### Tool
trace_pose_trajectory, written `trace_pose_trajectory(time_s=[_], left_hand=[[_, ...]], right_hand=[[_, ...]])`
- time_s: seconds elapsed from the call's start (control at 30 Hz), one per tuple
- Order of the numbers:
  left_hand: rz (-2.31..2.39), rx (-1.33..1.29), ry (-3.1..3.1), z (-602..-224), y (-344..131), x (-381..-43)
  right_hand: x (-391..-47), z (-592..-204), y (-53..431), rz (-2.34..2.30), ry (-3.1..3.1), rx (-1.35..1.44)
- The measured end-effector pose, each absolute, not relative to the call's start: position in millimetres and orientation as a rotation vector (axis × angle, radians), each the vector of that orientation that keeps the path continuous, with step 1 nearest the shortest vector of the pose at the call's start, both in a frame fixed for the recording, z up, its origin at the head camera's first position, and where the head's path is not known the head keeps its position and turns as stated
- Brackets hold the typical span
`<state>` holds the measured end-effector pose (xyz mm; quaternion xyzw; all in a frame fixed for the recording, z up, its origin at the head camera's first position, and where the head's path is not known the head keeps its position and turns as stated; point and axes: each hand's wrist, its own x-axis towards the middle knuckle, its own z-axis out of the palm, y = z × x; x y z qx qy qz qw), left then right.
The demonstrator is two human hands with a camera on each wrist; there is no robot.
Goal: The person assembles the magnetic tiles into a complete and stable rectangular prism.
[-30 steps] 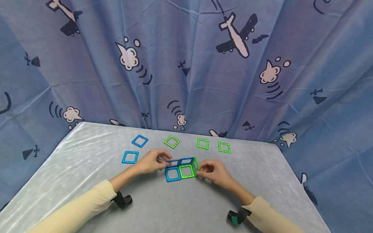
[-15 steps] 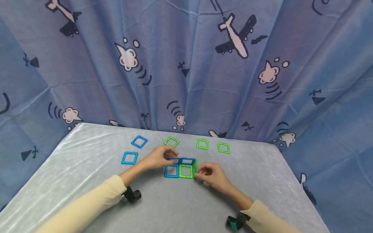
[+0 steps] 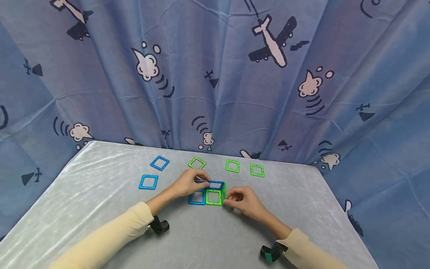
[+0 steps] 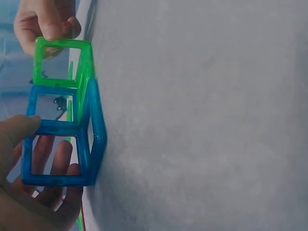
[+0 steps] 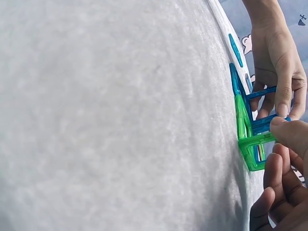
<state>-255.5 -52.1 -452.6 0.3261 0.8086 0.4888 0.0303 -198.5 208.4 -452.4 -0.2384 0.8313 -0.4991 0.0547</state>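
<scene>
Magnetic tiles with open square frames form a small structure at the table's middle. A blue tile (image 3: pixel 197 203) and a green tile (image 3: pixel 213 204) lie flat side by side. Along their far edge stand blue tiles (image 4: pixel 57 181), and a green tile (image 3: pixel 225 191) stands at the right end. My left hand (image 3: pixel 188 184) pinches the standing blue tiles near their seam, thumb in front and fingers behind; in the head view it partly hides the left one. On the right side, my right hand (image 3: pixel 246 201) pinches the standing green tile between thumb and curled fingers.
Loose blue tiles (image 3: pixel 148 188) (image 3: pixel 159 163) lie left and back left on the pale cloth-covered table (image 3: pixel 201 239). Several loose green tiles (image 3: pixel 232 171) lie in a row along the back. A blue curtain (image 3: pixel 215 74) hangs behind the table edge.
My left hand has moved right along the standing blue tiles, toward their seam. The structure has turned slightly and squared up. My right hand stays at the green tile.
</scene>
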Motion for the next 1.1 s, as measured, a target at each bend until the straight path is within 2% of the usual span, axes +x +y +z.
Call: trace_pose_trajectory(time_s=[0.33, 0.67, 1.1], left_hand=[[1.524, 1.030, 2.486, -456, -53, -258], [1.496, 1.010, 2.517, -457, -52, -260], [1.482, 0.999, 2.541, -459, -50, -263]], right_hand=[[-184, -419, 198, -1.502, 2.504, -0.694], [-199, -451, 209, -1.492, 2.508, -0.718], [-203, -453, 210, -1.503, 2.473, -0.729]])
